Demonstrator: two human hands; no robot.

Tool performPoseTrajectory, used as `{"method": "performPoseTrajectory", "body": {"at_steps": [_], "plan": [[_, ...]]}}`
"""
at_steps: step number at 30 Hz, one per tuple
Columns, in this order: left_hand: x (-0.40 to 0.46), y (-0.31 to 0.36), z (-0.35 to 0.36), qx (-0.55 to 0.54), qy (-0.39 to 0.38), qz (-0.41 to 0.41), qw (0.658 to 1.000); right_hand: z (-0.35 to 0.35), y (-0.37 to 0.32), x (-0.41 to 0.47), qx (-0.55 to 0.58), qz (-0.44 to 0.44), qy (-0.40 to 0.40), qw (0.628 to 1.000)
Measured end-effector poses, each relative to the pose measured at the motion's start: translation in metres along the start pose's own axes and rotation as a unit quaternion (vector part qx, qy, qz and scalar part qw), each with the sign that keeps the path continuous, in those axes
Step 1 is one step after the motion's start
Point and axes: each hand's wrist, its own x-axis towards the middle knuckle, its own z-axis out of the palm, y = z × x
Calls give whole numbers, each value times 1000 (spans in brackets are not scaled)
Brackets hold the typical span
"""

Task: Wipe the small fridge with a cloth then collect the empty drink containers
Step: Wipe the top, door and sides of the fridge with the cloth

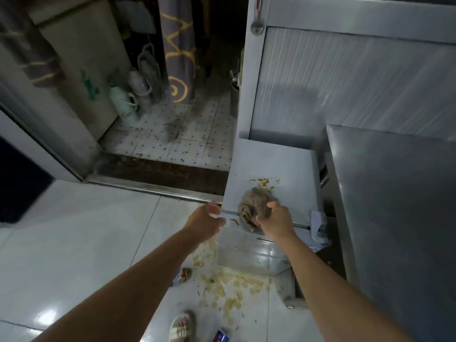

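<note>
Brownish crumpled cloth (256, 206) sits bunched in my right hand (276, 222) on the small white fridge top (266, 164), yellow crumbs (264, 181) at twelve o'clock. My left hand (207, 222) seems to cup the fridge's front corner, fingers blurred.

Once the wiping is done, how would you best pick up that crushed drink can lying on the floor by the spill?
Pinch the crushed can across its flattened middle, reaching down from above: it lies on its side on the tiles, so only its upper face is free.

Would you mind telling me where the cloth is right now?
The cloth lies bunched on the small fridge's top near its front edge, gripped by the right hand, just below some yellow crumbs.
</note>
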Motion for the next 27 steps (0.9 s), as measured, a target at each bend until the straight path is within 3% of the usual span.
{"method": "performPoseTrajectory", "body": {"at_steps": [9,17,22,25,27], "plan": [[84,-9,-1,97,-6,28,995,42,2,54,-84,54,52,994],[116,14,-21,87,-94,19,992,7,-16,62,10,82,108,991],[111,48,-34,130,-162,110,972,-38,-49,55,97,73,133,984],[104,73,-35,166,-165,216,948,-64,-71,50,150,63,149,975],[100,89,-32,135,-161,268,940,-79,-83,49,190,61,148,969]]}}
